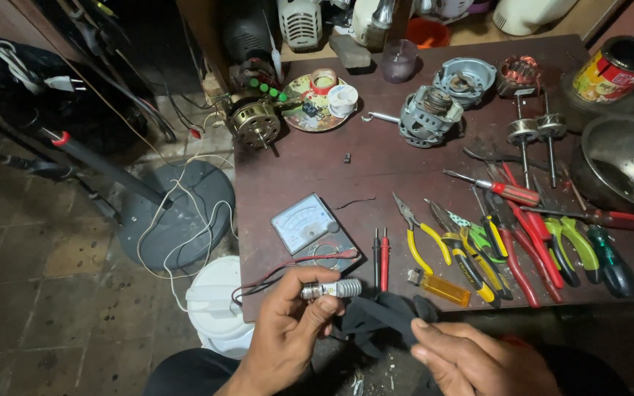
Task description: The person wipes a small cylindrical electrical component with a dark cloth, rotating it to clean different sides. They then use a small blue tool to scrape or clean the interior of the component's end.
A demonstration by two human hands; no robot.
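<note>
My left hand (288,330) grips a small silver cylinder with a ribbed end (332,289), held level at the near edge of the dark red table (376,158). My right hand (478,359) pinches a black cloth (383,315) just to the right of the cylinder; the cloth hangs below the table edge. An analog multimeter (311,227) lies on the table just beyond my left hand, with red and black probes (381,257) beside it.
Several pliers and screwdrivers (522,235) lie at the right, an orange lighter (442,287) near the edge. Motor parts (431,114), a solder plate (317,99), a tin (614,70) and a metal bowl (625,161) sit farther back. A fan base (177,213) and white lid (218,308) are on the floor at left.
</note>
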